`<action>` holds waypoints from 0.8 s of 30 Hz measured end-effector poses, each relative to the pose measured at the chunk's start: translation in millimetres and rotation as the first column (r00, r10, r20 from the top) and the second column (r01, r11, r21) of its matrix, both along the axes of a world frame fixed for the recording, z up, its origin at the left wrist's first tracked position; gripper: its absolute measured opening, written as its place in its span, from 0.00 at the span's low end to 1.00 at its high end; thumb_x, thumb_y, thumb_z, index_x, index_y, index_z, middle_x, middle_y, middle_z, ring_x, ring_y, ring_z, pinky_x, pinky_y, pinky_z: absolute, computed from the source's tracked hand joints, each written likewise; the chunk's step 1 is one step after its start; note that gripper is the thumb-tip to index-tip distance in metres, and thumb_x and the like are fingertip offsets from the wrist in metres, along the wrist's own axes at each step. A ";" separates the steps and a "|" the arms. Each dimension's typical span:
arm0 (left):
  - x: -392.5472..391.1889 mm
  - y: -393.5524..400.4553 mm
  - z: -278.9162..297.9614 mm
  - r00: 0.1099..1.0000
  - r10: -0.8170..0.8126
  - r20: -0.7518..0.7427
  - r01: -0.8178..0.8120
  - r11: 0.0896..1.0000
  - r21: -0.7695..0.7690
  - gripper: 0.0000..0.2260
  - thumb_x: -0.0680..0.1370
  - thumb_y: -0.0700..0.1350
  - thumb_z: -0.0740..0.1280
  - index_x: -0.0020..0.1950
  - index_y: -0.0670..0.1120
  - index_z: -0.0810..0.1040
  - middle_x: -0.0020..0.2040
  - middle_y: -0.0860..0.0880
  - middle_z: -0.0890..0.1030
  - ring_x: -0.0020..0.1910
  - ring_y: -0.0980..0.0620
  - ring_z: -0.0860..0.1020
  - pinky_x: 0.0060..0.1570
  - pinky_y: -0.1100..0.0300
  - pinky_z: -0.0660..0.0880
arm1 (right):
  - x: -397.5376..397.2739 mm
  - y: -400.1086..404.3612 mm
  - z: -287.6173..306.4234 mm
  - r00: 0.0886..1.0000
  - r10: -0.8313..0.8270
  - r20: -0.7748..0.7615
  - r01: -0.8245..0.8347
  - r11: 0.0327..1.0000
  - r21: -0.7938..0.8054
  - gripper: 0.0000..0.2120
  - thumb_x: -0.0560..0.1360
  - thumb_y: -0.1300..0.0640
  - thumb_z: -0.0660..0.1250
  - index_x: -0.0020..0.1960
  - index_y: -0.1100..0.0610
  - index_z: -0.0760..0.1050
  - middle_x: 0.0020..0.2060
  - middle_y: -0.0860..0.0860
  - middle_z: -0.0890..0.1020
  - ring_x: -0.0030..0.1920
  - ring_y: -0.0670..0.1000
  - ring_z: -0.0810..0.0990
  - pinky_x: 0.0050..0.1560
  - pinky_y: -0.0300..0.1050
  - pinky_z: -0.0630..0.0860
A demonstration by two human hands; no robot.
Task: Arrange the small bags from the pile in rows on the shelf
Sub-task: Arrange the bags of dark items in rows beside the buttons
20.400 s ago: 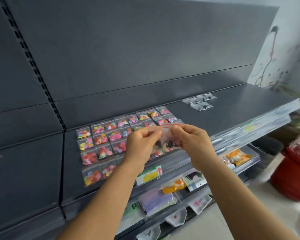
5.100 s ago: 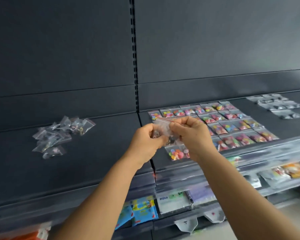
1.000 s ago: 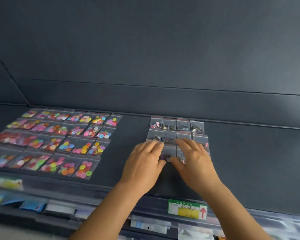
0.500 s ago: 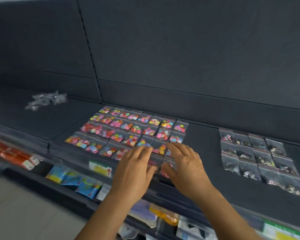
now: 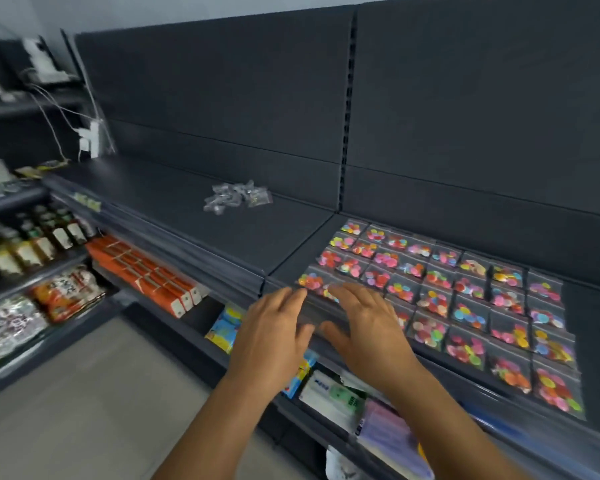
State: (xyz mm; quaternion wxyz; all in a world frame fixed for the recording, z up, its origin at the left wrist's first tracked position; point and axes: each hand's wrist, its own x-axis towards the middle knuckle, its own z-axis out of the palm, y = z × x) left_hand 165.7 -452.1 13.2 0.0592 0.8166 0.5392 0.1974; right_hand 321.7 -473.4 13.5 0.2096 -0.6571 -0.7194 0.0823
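Both hands empty, left hand (image 5: 274, 332) and right hand (image 5: 368, 327) fingers released over shelf (image 5: 194, 216) front edge; pile (image 5: 238, 199) sits far left of rows (image 5: 440, 296), so pinch just one bag

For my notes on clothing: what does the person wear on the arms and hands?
Nothing shows: the left hand and right hand are bare, without gloves, rings or a watch. Both forearms are bare too; no sleeve enters the view.

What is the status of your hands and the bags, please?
Both hands open, empty. Pile waits on the shelf ahead-left. Nothing in the way.
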 end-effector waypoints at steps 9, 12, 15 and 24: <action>-75.8 78.3 -6.0 0.992 0.119 0.040 -0.119 0.993 0.006 0.25 0.80 0.54 0.59 0.76 0.51 0.58 0.73 0.53 0.64 0.72 0.53 0.61 0.71 0.60 0.59 | -69.4 98.8 -0.7 0.994 0.113 0.015 -0.113 0.994 0.001 0.28 0.77 0.44 0.60 0.74 0.51 0.60 0.72 0.47 0.64 0.72 0.49 0.60 0.72 0.47 0.56; -93.9 118.2 -5.9 0.992 0.127 0.023 -0.127 0.992 0.018 0.25 0.81 0.54 0.58 0.76 0.51 0.57 0.74 0.53 0.63 0.72 0.53 0.59 0.71 0.61 0.57 | -88.0 142.7 -0.6 0.992 0.128 -0.006 -0.128 0.992 0.008 0.28 0.77 0.45 0.61 0.74 0.50 0.60 0.72 0.47 0.63 0.72 0.49 0.60 0.72 0.47 0.56; -107.3 162.3 -5.4 0.992 0.125 0.014 -0.126 0.992 0.019 0.25 0.81 0.54 0.57 0.77 0.51 0.56 0.74 0.53 0.62 0.73 0.54 0.59 0.70 0.62 0.56 | -98.9 189.1 -0.2 0.991 0.132 -0.019 -0.132 0.991 -0.004 0.28 0.77 0.44 0.61 0.74 0.50 0.59 0.73 0.46 0.63 0.73 0.48 0.59 0.73 0.48 0.55; -132.5 289.9 -7.1 0.991 0.135 0.015 -0.134 0.990 -0.037 0.26 0.81 0.52 0.59 0.77 0.50 0.55 0.74 0.52 0.63 0.72 0.53 0.61 0.71 0.60 0.59 | -111.4 318.9 -1.1 0.993 0.110 -0.042 -0.114 0.989 -0.091 0.31 0.78 0.45 0.60 0.76 0.52 0.54 0.74 0.48 0.60 0.74 0.50 0.56 0.74 0.51 0.57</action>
